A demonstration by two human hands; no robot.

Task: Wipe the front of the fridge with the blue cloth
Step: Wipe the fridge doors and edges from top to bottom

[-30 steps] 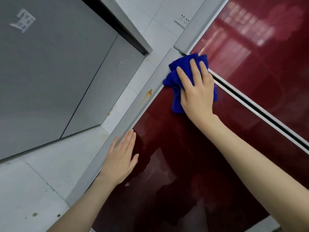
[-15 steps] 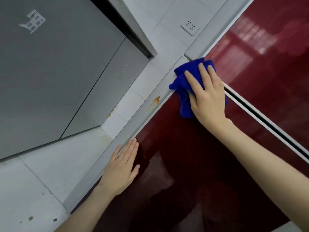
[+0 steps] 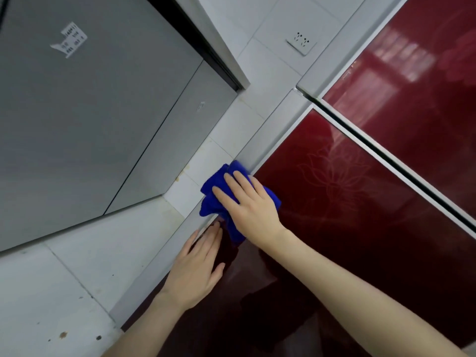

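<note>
Flat-fingered, the right hand [image 3: 247, 204] presses the bunched blue cloth [image 3: 213, 199] against the left edge of the fridge [image 3: 347, 228] lower door, where red glass meets the grey trim [image 3: 270, 140]. Half a second earlier both sat at that door's top corner, by the gap between the doors. The left hand [image 3: 198, 269] lies flat on the glass just below the cloth (fingers straight, holding nothing), as before. White wall tiles [image 3: 283, 21], a socket [image 3: 301, 42] and a grey cabinet [image 3: 90, 124] lie to the left.
</note>
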